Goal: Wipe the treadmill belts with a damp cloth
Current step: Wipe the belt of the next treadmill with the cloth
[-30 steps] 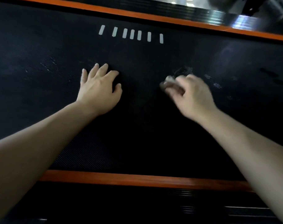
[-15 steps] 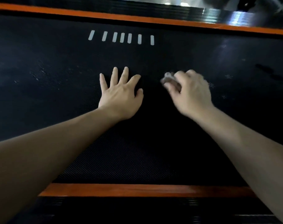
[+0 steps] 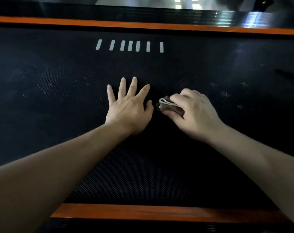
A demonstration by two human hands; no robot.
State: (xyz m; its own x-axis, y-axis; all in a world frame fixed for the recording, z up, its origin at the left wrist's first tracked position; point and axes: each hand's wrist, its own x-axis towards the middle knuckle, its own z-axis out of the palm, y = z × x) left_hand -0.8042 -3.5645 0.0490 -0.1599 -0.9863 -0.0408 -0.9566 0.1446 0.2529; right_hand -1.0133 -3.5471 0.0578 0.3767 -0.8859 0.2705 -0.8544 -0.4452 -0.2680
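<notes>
— Where was the cloth [image 3: 170, 106]?

— Near the middle of the treadmill belt [image 3: 59, 78]. It was a small brown wad, folded, with a pale edge showing at its 9 o'clock end. The right grip [image 3: 195, 113] was clenched on it, forefinger curled over the top and thumb tucked along the near side, knuckles raised. The cloth sat low against the belt. I couldn't tell how hard it was pressed.

— And the other one?

— The left grip [image 3: 128, 109] lay released and flat on the belt, palm down. Its fingers [image 3: 132, 86] were spread and pointed to 12 o'clock. The thumb tip sat just beside the cloth, which lay at its 3 o'clock, and I couldn't tell whether they touched. Both forearms were bare, reaching in from 7 and 5 o'clock.

— Any markings?

— Seven short white bars [image 3: 130, 46] stood in a row on the belt, at 12 o'clock from the left grip and well apart from it. They were plain dashes. Pale specks dotted the belt at 9 o'clock of that grip, and faint scuffs showed at 2 o'clock of the right one.

— What was around the belt?

— An orange strip [image 3: 143, 211] ran along its 6 o'clock edge. Another orange strip [image 3: 109, 23] ran along 12 o'clock, with glossy black ribbing past it.
</notes>
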